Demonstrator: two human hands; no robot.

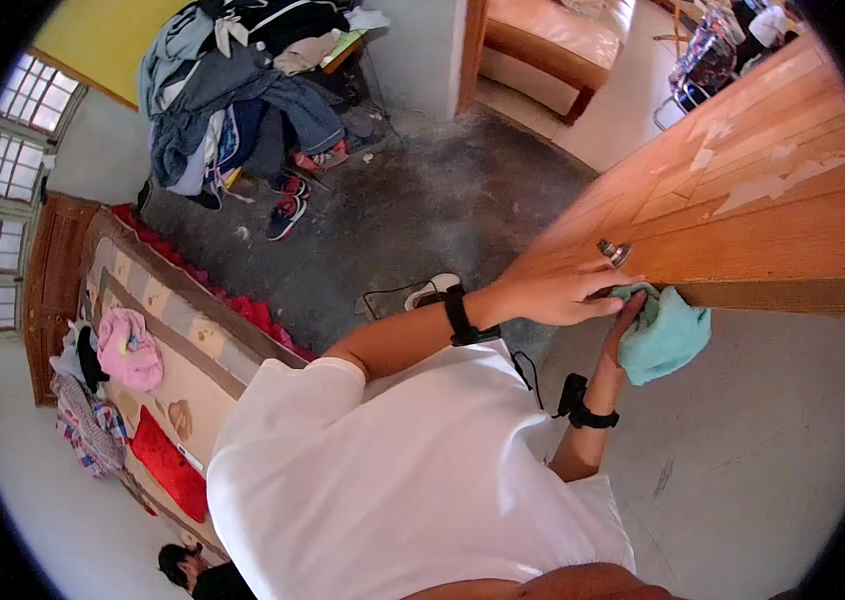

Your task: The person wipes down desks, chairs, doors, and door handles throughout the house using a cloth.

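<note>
A light teal cloth [671, 335] is bunched over my right hand [629, 325], which grips it against the edge of a wooden door [733, 225]. The cloth covers most of that hand's fingers. My left hand [575, 293] reaches across from the left, its fingers stretched out towards the door edge and the near rim of the cloth. Whether its fingertips touch the cloth, I cannot tell. Just above my left hand, a metal doorknob [615, 252] sticks out of the door face. Pale torn patches mark the door's surface. Both wrists carry black straps.
Clothes [243, 100] are heaped at the back, with sneakers [287, 215] on the dark floor beside them. At left stands a bed [183, 340] with a red pillow [169, 462] and a pink garment [130, 348]. Another person [205, 575] is at lower left. A white object with a cord [433, 290] lies near me.
</note>
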